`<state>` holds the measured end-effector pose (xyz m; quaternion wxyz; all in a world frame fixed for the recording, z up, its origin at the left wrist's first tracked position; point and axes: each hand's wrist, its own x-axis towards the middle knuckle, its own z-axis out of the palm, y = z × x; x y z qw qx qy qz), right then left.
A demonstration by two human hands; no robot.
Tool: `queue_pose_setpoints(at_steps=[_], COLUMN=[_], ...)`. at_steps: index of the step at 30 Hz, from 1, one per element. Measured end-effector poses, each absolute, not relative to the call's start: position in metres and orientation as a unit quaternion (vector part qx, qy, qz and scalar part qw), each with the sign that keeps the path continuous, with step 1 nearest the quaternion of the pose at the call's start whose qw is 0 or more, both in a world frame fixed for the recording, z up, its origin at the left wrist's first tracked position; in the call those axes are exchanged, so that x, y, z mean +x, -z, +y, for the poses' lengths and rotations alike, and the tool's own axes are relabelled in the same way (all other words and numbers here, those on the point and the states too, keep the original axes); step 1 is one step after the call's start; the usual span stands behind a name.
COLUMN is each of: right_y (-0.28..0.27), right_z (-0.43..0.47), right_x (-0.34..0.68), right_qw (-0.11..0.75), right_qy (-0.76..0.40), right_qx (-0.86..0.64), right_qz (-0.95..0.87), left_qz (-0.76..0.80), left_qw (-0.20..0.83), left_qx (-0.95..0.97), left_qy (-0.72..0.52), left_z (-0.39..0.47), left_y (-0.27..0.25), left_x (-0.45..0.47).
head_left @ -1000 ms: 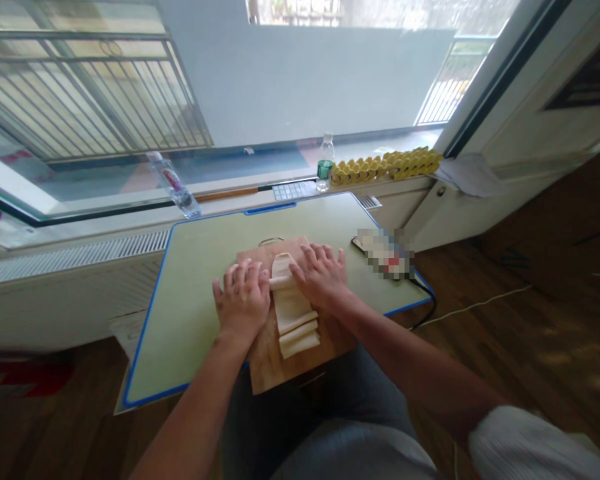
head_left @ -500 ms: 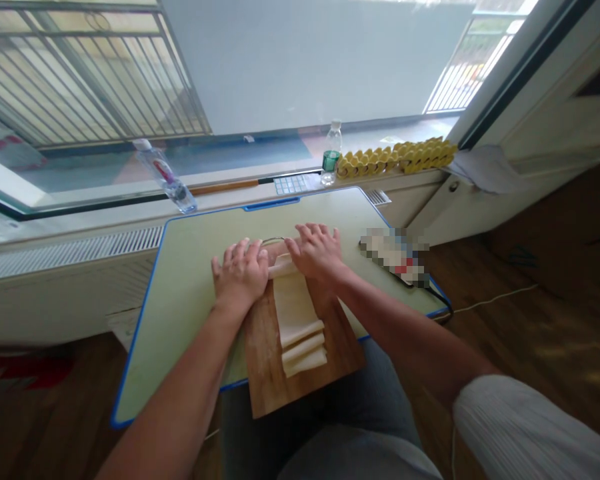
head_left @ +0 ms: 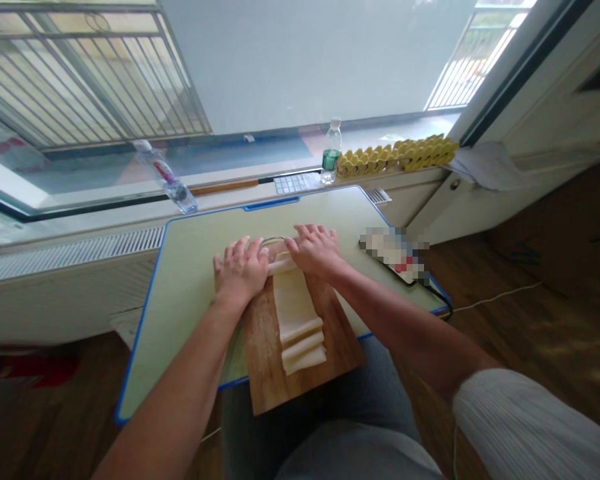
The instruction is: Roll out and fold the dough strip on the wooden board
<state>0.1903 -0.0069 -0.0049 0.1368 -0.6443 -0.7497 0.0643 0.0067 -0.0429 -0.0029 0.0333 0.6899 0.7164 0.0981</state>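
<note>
A long pale dough sheet [head_left: 295,307] lies on a wooden cutting board [head_left: 265,373], its near end gathered in several folds. My left hand [head_left: 240,270] rests palm down at the far left of the board, fingers outstretched. Opposite it, my right hand [head_left: 315,250] also lies palm down with fingers spread, at the sheet's far right side. Between the two hands runs a pale rounded band [head_left: 283,266] across the dough. Whether it is a dough fold or a rolling pin I cannot tell, as my palms cover its ends. A thin curved handle [head_left: 273,239] shows beyond.
The board sits on a pale green table with a blue rim [head_left: 187,320], overhanging its near edge. A blurred-out phone-like object [head_left: 393,257] lies on the right. Along the windowsill stand a tilted bottle [head_left: 167,177], an upright bottle [head_left: 331,153] and yellow egg cartons [head_left: 397,155].
Both hands stay nearly in place, with only a slight shift of the right hand toward the left. The dough's folds look the same.
</note>
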Motion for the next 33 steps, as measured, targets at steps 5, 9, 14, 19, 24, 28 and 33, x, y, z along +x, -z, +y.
queue_pose_setpoints(at_steps=[5,9,14,19,24,28,33], right_y=[0.007,0.008,0.009,0.006,0.002,-0.001,-0.002], right_z=[-0.031,-0.047,-0.046,-0.021,0.009,0.027,0.042], right_x=[0.192,0.192,0.191,0.188,0.186,0.183,0.179], right_qw=[0.150,0.145,0.147,0.137,0.132,0.104,0.110], right_qy=[-0.033,-0.022,-0.016,-0.043,-0.073,-0.089,-0.088], right_qx=[-0.646,-0.645,-0.650,-0.649,-0.643,-0.638,-0.636], right_qz=[-0.748,-0.750,-0.745,-0.747,-0.751,-0.758,-0.758], left_qz=[0.704,0.697,0.698,0.703,0.691,0.682,0.673], left_qw=[-0.007,-0.028,-0.013,0.022,0.045,0.049,0.063], left_qx=[0.701,0.706,0.707,0.703,0.717,0.725,0.734], left_qy=[-0.114,-0.119,-0.116,-0.103,-0.085,-0.085,-0.073], left_z=[-0.064,-0.077,-0.073,-0.046,-0.017,0.001,0.014], left_y=[0.006,0.008,0.006,0.004,0.006,0.009,0.010], left_x=[0.011,0.012,0.012,0.007,-0.002,-0.008,-0.010])
